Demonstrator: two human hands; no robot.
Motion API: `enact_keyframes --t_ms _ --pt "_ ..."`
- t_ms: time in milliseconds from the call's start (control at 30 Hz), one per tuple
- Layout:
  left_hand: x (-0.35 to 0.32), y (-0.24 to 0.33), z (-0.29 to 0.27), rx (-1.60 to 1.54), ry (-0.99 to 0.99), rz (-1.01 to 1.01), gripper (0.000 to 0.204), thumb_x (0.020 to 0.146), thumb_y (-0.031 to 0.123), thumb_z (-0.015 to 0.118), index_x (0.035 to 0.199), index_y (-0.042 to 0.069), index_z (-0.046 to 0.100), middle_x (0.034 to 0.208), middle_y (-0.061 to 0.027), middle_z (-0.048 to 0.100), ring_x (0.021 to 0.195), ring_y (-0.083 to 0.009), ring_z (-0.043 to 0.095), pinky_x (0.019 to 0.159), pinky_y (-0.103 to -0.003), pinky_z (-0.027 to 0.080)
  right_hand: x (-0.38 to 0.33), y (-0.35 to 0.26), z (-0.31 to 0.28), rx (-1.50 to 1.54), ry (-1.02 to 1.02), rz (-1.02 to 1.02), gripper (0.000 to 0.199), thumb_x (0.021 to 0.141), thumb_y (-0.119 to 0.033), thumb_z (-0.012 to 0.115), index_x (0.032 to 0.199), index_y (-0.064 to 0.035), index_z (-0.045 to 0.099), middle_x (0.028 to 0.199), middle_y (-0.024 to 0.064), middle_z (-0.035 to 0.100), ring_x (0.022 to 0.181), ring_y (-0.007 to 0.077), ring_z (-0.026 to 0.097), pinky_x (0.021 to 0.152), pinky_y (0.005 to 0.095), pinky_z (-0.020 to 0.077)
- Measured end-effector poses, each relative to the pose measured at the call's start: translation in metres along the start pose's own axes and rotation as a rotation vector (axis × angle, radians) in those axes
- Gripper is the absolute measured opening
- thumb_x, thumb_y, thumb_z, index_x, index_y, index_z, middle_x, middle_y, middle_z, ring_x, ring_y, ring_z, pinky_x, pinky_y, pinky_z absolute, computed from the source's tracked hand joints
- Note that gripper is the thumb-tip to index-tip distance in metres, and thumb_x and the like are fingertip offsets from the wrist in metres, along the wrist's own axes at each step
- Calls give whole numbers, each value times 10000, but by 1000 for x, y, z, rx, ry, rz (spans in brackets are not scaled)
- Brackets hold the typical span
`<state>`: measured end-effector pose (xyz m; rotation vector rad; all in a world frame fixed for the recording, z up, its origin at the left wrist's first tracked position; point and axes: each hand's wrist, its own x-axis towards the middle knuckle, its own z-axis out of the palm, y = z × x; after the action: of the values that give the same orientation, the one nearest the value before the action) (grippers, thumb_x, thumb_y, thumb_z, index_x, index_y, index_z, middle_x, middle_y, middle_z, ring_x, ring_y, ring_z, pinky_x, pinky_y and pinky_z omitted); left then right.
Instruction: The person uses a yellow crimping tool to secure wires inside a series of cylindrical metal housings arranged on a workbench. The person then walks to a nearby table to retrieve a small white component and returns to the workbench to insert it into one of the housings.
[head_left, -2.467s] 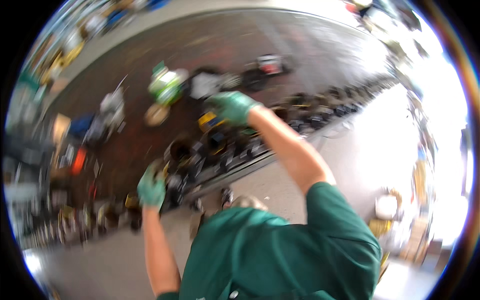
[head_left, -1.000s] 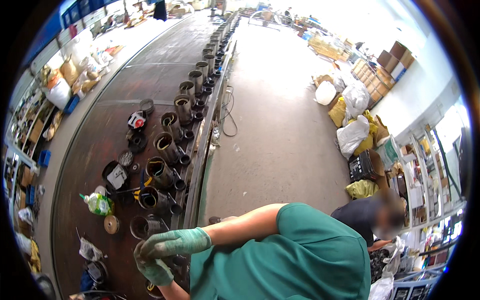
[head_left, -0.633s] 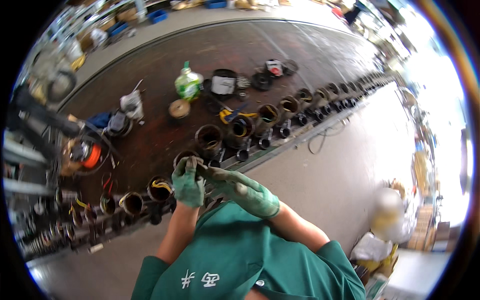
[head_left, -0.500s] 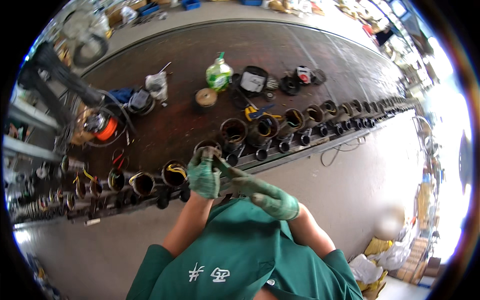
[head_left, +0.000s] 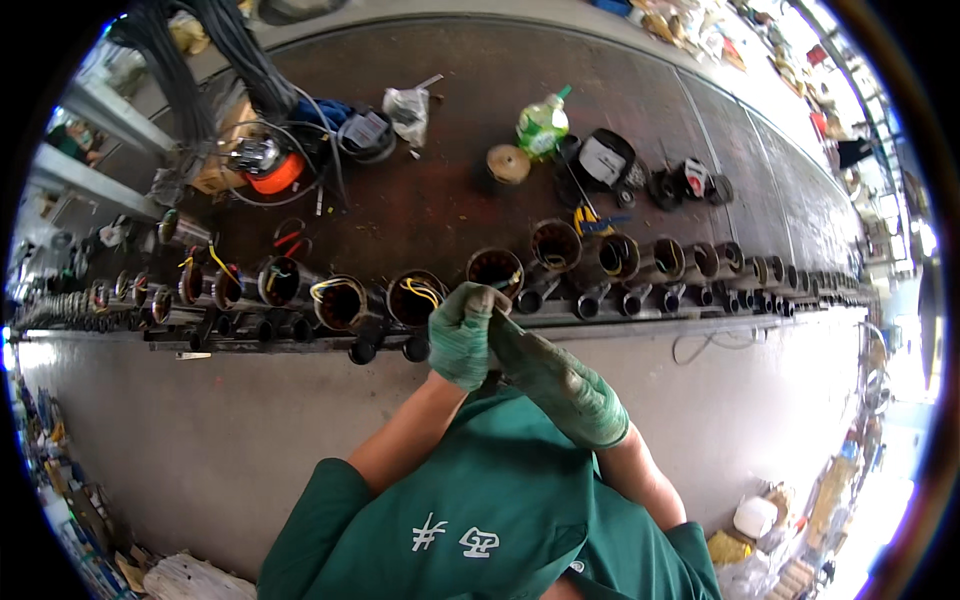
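Observation:
Both my hands wear green work gloves with dirty fingertips, and they meet in front of my chest at the bench's near edge. My left hand (head_left: 464, 338) is raised and closed, its fingers bent together; what they grip, if anything, is hidden. Slanting up from the right, my right hand (head_left: 563, 382) has its fingers stretched out flat, their tips beside the left hand. Just beyond them stands a dark metal cylinder with copper windings inside, like a motor stator (head_left: 495, 268). Left of it, another stator (head_left: 414, 297) has yellow wires curling from its opening.
More stators line the bench's (head_left: 400, 215) near edge. Farther back are a clear bottle of green liquid (head_left: 543, 126), a wire spool (head_left: 508, 164), yellow-and-blue pliers (head_left: 597, 222), a black container (head_left: 606, 160) and an orange-banded device (head_left: 272, 172). A cable (head_left: 715, 345) lies on the floor.
My view has swung, so the bench things sit farther right in the picture, apart from the stators nearest me. My hands stay together; the right one now slants up more steeply.

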<state>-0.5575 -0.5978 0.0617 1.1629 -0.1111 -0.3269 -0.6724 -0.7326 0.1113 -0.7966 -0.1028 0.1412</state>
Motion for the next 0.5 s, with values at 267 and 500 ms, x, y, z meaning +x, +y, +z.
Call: enact_keyframes --t_ms 267,500 --pt "-24 12 -28 239 -599 133 505 988 479 687 1157 4 656 776 -19 582 687 -124 537 630 -299 456 -20 -2 -3 -2 8 78 779 1046 -536 528 1608 -35 329 1609 226 393 1473 364 417 1215 521 290" --pt "-17 -4 1 401 -687 24 645 860 476 827 1306 55 630 893 -108 688 766 -196 680 711 -312 544 -57 5 -8 -14 295 -1 860 1014 -585 555 1581 23 334 1561 204 446 1449 328 440 1219 491 293"
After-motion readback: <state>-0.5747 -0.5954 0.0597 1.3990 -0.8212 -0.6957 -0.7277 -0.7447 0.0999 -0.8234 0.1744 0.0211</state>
